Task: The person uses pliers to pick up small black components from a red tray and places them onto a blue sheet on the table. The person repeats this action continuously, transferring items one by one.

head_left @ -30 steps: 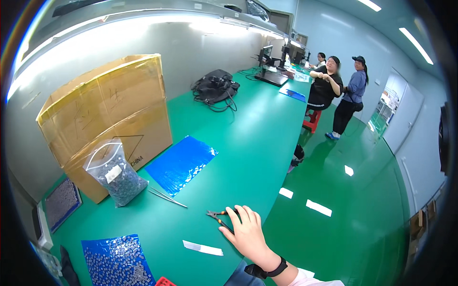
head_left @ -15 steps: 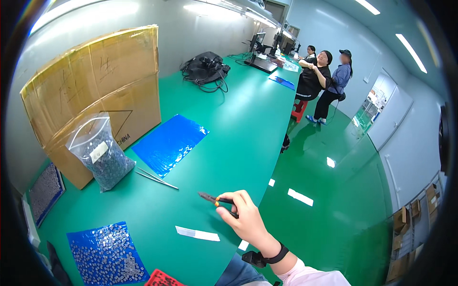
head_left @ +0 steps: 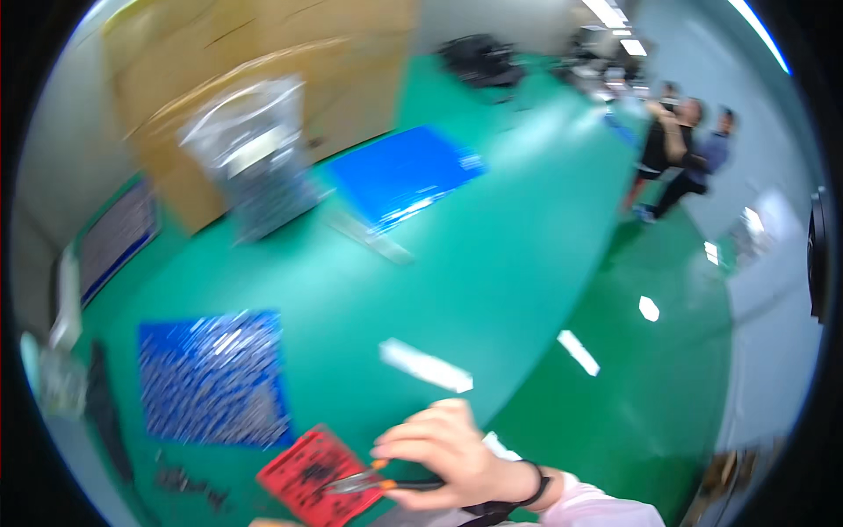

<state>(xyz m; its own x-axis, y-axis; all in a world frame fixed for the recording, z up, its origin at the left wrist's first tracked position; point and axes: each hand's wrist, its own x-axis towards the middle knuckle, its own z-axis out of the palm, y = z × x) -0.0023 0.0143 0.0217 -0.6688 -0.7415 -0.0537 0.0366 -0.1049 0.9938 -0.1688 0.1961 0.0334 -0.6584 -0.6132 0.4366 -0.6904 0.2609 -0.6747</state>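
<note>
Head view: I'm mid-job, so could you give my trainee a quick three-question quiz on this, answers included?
1. What does the right hand hold: A) tweezers, B) pliers, C) scissors?
2. True or false: the plastic bag stands in front of the cardboard box.
3. What colour is the tray seen beneath the held tool's tips?

Key: 1. B; 2. True; 3. Red.

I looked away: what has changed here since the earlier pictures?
The right hand has taken hold of the black-and-orange metal pliers, lifted them off the green table and brought them toward the person, over the red rectangular tray. The view has shifted. The clear plastic bag and plain blue sheet stay put.
</note>
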